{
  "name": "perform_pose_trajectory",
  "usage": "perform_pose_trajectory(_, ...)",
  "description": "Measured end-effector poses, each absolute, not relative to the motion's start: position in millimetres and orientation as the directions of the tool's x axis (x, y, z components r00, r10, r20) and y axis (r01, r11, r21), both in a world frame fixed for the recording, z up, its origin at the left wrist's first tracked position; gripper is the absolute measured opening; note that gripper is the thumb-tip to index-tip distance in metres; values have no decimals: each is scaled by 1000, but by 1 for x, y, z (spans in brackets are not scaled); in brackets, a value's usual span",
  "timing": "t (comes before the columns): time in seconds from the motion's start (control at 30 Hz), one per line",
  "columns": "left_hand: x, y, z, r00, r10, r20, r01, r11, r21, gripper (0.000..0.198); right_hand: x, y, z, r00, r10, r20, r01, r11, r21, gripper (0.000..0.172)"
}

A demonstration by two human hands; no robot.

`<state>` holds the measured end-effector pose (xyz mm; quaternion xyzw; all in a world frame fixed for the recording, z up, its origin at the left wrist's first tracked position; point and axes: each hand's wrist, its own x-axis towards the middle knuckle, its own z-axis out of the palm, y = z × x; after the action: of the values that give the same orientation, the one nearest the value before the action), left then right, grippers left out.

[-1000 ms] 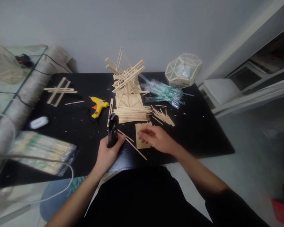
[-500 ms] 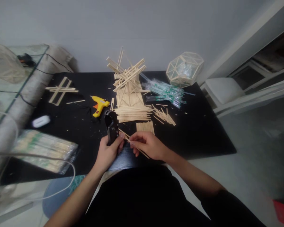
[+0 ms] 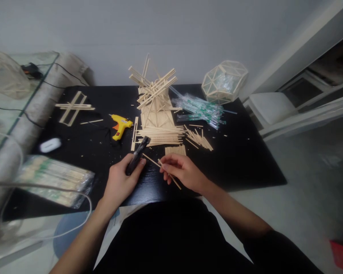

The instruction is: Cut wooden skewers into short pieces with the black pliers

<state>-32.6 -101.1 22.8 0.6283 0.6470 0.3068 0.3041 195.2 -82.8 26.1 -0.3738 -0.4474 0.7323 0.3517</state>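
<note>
My left hand (image 3: 122, 177) is wrapped around a black plier-like tool (image 3: 137, 156), whose narrow edge faces up and whose jaws I cannot make out clearly. My right hand (image 3: 184, 173) pinches thin wooden sticks (image 3: 175, 182); one end reaches left toward the tool without touching it, another runs down to the right. Just beyond the hands lie a neat row of short sticks (image 3: 175, 150) and a layer of longer sticks (image 3: 161, 135). Behind them rises a model of wooden sticks (image 3: 156, 93) with crossed blades on top.
A yellow glue gun (image 3: 121, 126) lies left of the model, near a crossed stick frame (image 3: 76, 108). Bagged sticks (image 3: 55, 180) sit front left. Clear-and-green wrappers (image 3: 202, 110), loose stick pieces (image 3: 200, 139) and a stick polyhedron (image 3: 225, 82) are on the right.
My left hand has moved left and turned the tool edge-on, away from the sticks. My right hand has shifted slightly right, still pinching the sticks.
</note>
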Motion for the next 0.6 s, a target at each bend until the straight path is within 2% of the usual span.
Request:
perform_pose_trajectory(0.13, -30, -103, 24, 41, 999, -22, 656, -10, 755, 28, 197, -83, 27, -479, 856, -195, -215, -330, -919, 29)
perform_pose_trajectory(0.3, -28, -102, 25, 71, 997, -17, 724, -40, 689, 29, 198, -84, 25, -470, 860, -198, -236, -339, -911, 30)
perform_pose_trajectory(0.47, -25, -105, 25, 91, 996, 10, 875, -84, 476, 21, 196, -84, 24, -433, 870, -234, -287, -379, -880, 29)
perform_pose_trajectory(0.6, -22, -110, 28, 160, 984, 77, 943, -176, 283, 26, 195, -85, 28, -406, 883, -237, -276, -366, -889, 25)
